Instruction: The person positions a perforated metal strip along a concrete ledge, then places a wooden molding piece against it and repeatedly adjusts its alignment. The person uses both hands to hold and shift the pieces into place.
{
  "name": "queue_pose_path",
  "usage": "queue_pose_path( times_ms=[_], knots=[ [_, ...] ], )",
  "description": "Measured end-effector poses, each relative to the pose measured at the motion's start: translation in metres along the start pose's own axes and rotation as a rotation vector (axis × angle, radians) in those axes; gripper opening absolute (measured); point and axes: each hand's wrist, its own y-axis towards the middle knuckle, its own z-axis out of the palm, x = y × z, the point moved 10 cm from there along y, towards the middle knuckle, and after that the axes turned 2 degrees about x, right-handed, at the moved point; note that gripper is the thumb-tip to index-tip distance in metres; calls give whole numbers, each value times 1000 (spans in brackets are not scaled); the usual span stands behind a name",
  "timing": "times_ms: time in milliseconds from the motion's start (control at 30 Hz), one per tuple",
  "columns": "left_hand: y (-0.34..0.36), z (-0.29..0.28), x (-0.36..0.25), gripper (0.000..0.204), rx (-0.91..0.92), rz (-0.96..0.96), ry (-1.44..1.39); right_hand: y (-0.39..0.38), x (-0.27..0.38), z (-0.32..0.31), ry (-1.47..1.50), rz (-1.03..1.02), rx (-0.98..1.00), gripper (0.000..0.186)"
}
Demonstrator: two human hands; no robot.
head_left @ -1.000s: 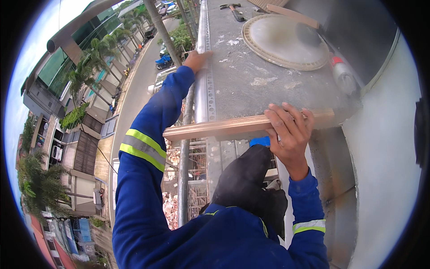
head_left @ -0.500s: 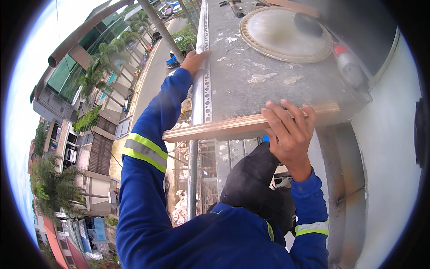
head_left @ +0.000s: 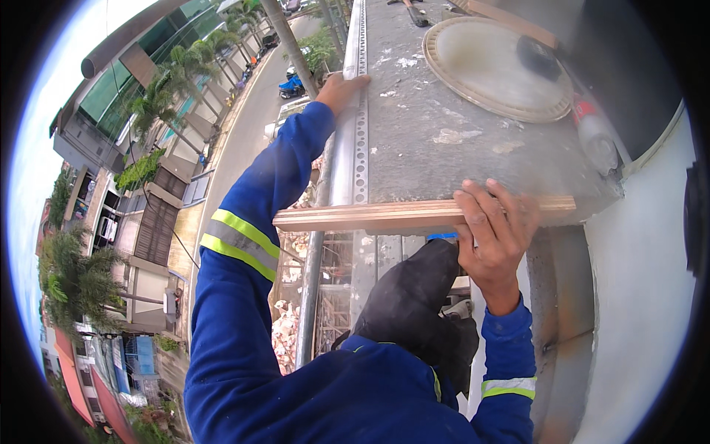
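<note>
My right hand [head_left: 497, 240] grips a plywood strip [head_left: 370, 216], fingers over its top edge and thumb beneath. The strip's layered edge shows; it lies crosswise against the near end of a grey concrete ledge [head_left: 421, 166]. Further off, my left hand [head_left: 342, 92] clasps a perforated metal edge strip [head_left: 362, 159] along the ledge's left side. Its thumb lies over the holes, while the other fingers are mostly hidden on the outer side.
A round, pale lid [head_left: 492, 74] carries a dark object [head_left: 538, 58]. Beside it lies a clear plastic bottle [head_left: 595, 140], with a hammer [head_left: 410, 11] at the far end. Left of the ledge drops to a street [head_left: 255, 133]; a metal pole [head_left: 308, 296] stands below. A white wall [head_left: 643, 244] bounds the right.
The view has shifted, so the ledge and both hands appear further right. The plywood strip now looks more level across the ledge's end. Both hands keep their holds.
</note>
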Motion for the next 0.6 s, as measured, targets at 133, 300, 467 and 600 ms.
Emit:
queue_pose_path(
  times_ms=[133, 300, 467, 600],
  knots=[
    [2, 2, 1, 59, 15, 16, -22, 1, 1, 0, -7, -2, 1, 35],
    [0, 4, -2, 60, 32, 23, -50, 1, 1, 0, -6, -2, 15, 35],
    [-11, 3, -8, 60, 17, 26, -67, 0, 2, 0, -25, -8, 15, 34],
    [-6, 5, -8, 60, 32, 36, -81, 0, 3, 1, -31, -11, 13, 32]
  ],
)
